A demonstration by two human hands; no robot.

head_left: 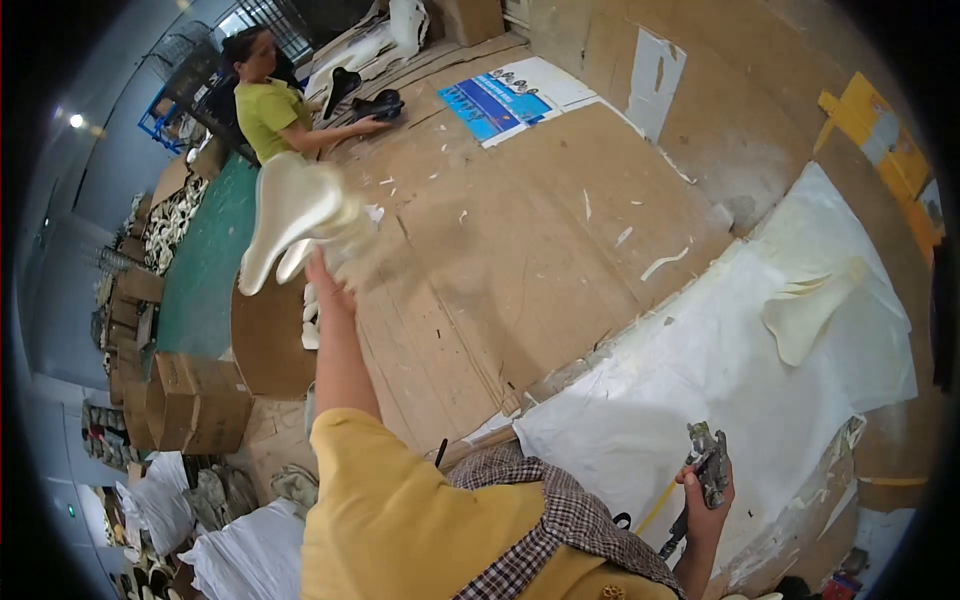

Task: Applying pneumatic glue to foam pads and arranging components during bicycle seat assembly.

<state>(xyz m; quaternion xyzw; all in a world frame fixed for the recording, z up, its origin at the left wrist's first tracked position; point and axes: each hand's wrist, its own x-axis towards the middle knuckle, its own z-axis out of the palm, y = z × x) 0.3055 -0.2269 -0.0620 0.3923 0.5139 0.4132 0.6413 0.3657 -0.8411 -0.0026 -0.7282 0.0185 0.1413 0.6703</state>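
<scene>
Out to the upper left, my left hand (328, 280) holds glossy cream bicycle-saddle-shaped pads (295, 200), smeared by motion. Its fingers are mostly hidden beneath them, and I cannot tell exactly how many pads there are. Low on the right, my right hand (707, 505) is closed around a grimy metal spray gun (710, 468) with a yellow hose (657, 507) beside it. Another pale saddle-shaped pad (800, 318), with slits at one end, lies on white sheeting (640, 400) beyond the right hand.
Cardboard (520, 260) with scattered white scraps covers the table. At its far left, a person in a yellow-green top (270, 115) holds dark saddle-shaped pieces (378, 106). Cartons (200, 400) and white sacks (245, 555) stand at the left. A blue printed sheet (497, 105) lies at the back.
</scene>
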